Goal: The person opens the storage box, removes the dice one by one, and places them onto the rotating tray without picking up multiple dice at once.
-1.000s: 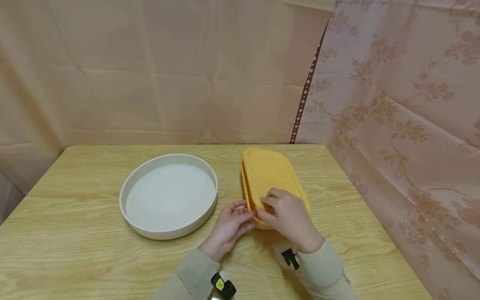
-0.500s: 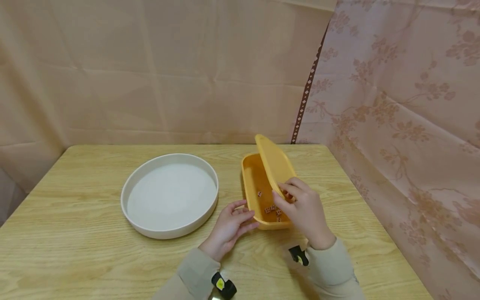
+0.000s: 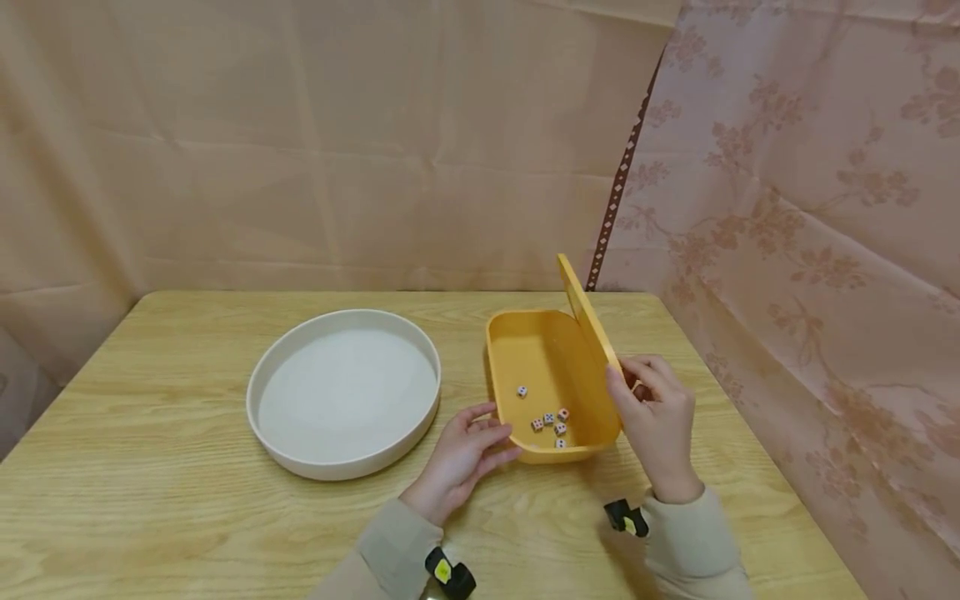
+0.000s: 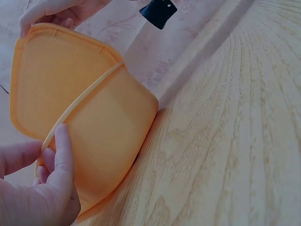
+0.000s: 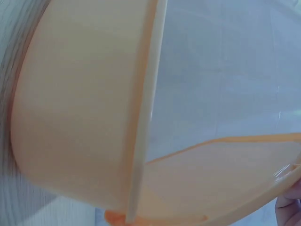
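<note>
On the right half of the table stands a yellow rectangular container (image 3: 517, 350), its top uncovered on the left side. Several small dice (image 3: 549, 419) lie on its floor, mostly near the close end. My left hand (image 3: 461, 454) pinches the container's near left rim; in the left wrist view a finger lies along the outer wall. The yellow lid (image 4: 61, 80) stands steeply tilted over the container's right side. My right hand (image 3: 660, 417) grips its near edge between thumb and fingers. In the right wrist view, only a little of that hand shows at the right edge.
A round white tray (image 3: 258, 408) with a raised rim sits left of the container on the wooden table (image 3: 150, 517). A beige curtain (image 3: 360, 167) hangs behind the table, and a flowered pink cloth (image 3: 825, 275) hangs along its right side.
My right hand has lifted the lid's left side and swung it rightward, from lying nearly flat to standing steeply tilted, uncovering the dice. The left hand has stayed at the container's rim.
</note>
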The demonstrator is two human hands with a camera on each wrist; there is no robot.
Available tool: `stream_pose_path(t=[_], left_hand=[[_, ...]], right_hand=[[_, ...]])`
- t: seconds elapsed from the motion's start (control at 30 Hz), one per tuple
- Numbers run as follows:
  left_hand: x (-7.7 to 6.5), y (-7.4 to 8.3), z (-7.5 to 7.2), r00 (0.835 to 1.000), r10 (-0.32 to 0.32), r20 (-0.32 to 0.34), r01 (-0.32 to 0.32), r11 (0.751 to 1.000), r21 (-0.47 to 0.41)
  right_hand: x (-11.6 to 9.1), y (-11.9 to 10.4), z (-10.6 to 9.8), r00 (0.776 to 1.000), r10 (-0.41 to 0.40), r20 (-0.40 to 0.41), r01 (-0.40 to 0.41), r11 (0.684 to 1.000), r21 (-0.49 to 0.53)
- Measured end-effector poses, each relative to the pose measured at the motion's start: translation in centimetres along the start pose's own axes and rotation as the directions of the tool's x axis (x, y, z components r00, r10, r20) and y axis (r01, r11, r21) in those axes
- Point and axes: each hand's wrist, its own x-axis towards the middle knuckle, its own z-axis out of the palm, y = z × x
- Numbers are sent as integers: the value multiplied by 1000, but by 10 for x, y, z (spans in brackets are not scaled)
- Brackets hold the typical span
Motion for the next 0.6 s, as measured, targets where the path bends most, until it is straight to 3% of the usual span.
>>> stream_pose_path(t=[0.17, 0.47, 0.53, 0.6], left_hand=[[0, 1, 1, 1000, -6, -9, 6, 1000, 2], [0, 1, 1, 1000, -6, -6, 6, 1000, 1], [0, 1, 2, 1000, -5, -5, 5, 1000, 1], [0, 1, 2, 1000, -5, -5, 5, 1000, 0]], right_hand=[[2, 6, -9, 987, 139, -79, -136, 989, 50], [4, 20, -22, 928, 320, -190, -308, 947, 92], [5, 23, -25, 907, 372, -199, -338, 923, 184], [5, 26, -27, 880, 434, -193, -366, 879, 307]])
